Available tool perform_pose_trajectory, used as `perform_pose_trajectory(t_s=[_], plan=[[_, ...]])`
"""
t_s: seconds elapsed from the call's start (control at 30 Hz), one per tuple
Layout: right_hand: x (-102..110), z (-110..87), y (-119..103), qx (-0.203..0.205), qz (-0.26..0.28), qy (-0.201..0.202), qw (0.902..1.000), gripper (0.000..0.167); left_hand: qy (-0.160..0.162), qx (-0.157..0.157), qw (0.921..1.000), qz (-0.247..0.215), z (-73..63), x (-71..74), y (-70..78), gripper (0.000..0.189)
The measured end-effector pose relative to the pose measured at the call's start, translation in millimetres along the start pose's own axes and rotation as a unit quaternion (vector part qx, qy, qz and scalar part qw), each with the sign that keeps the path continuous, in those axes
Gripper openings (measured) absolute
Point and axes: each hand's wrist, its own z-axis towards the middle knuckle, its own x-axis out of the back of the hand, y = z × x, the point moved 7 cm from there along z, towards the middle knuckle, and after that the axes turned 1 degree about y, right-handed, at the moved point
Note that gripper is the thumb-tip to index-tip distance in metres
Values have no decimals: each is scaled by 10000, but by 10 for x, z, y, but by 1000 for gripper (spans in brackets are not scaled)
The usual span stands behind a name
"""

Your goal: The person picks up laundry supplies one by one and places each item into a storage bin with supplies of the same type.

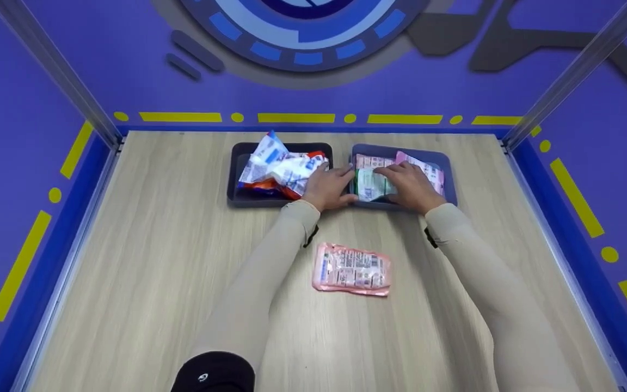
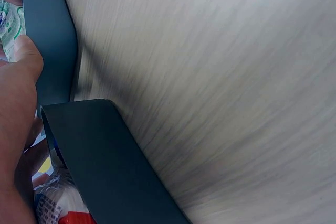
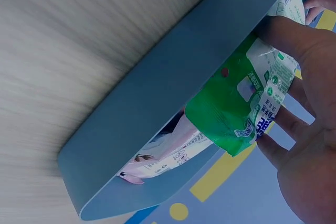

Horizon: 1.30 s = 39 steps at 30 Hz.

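Note:
My right hand [image 1: 412, 186] reaches into the right grey tray [image 1: 448, 163] and holds a green-and-white pouch [image 3: 226, 103], thumb at the tray's front wall and fingers across the pouch. A pink-and-white pouch [image 1: 428, 173] lies to its right, and a pale pink pouch [image 1: 370, 161] behind it. Between the two trays is my left hand [image 1: 329, 188], its fingers stretched to the right tray's left rim. In the left wrist view its thumb [image 2: 27, 56] rests at that rim, close to the green-and-white pouch; its other fingers are partly hidden.
The left dark tray [image 1: 253, 203] holds several shiny packets [image 1: 281, 163] in white, blue and red-orange. A pink printed pouch [image 1: 351, 270] lies flat on the wooden table [image 1: 183, 261] in front of the trays. Purple-blue panels [image 1: 302, 100] wall the back and both sides.

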Motion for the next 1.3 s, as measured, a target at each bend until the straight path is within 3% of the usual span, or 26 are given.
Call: perform_pose_trajectory(t_s=[0.2,0.67,1.3], plan=[[17,6,-20,200,-191,148,9995,73,5,-23,10000,48,-4,14,9,78],[-22,47,-25,20,-136,-172,9998,76,24,-29,10000,-9,-27,37,11,77],[-52,37,-6,84,-98,-131,9998,77,44,14,10000,-14,-23,28,3,78]])
